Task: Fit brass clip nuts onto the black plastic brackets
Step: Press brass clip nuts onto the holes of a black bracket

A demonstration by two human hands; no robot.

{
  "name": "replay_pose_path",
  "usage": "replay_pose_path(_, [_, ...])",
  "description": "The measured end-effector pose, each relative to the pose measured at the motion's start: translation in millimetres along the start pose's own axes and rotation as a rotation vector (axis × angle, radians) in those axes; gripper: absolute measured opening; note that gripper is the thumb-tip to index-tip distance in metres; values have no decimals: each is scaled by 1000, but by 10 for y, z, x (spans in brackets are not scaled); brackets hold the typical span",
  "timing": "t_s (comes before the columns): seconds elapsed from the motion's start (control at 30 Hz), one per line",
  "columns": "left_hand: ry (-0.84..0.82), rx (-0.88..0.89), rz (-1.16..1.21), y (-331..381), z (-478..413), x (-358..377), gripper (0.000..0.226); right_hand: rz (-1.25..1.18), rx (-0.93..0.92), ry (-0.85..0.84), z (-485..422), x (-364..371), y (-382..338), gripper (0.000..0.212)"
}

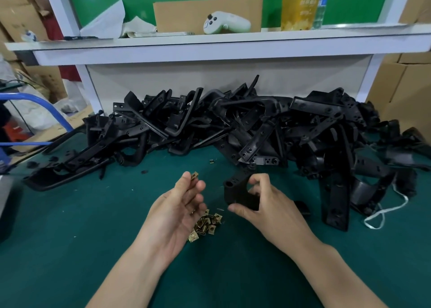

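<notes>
One brass clip [194, 175] is up in the left hand [177, 212], pinched at the tips of thumb & first finger. The other fingers are loose and half curled, palm facing up. Right hand [268, 205] is wrapped round a black bracket [235, 191], thumb under it and fingers hooked over the top, just above the green surface [93, 214]. Clip and bracket are near but not touching, so imo this is the line-up bit right before the push.

Tips for doing it well:
- Turn the clip so its open mouth faces the bracket edge w/ the holes. Can't tell which way it's facing atm, too small.
- The bracket's holed end points up and left toward the clip, which looks abt right.
- Slide it on square, not at an angle, or it'll prob jam or spring off.
- Keep the right grip off the holed end so fingers aren't in the way.
- Push till the clip's hole sits over the bracket's hole.

Spare clips [208, 225] sit in a little pile on the surface between the two hands, easy reach. Big heap of brackets [233, 125] is at the back.
</notes>
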State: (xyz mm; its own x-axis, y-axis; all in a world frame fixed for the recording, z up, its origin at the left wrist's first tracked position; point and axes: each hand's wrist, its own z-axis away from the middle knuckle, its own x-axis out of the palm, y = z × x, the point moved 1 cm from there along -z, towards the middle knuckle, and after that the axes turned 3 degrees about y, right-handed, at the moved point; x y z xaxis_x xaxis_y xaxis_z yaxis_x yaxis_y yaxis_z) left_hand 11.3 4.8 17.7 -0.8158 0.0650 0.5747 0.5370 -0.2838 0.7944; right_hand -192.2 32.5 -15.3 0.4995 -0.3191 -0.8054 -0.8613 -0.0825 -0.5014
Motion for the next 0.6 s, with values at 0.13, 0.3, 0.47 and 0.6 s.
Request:
replay_pose_path(0.13, [6, 27, -13, -16, 9, 2, 20, 3, -18, 12, -2, 9, 6, 72])
replay_pose_path(0.3, [19, 44, -6, -29, 6, -22, 24, -1, -15, -2, 7, 19, 12, 72])
replay_pose_path(0.47, [-3, 49, 20, -38, 1, -19, 16, -4, -27, 1, 5, 18, 12, 70])
replay_pose_path(0.6, [-27, 69, 16, -59, 8, 1, 17, -8, 12, -8, -6, 15, 12, 70])
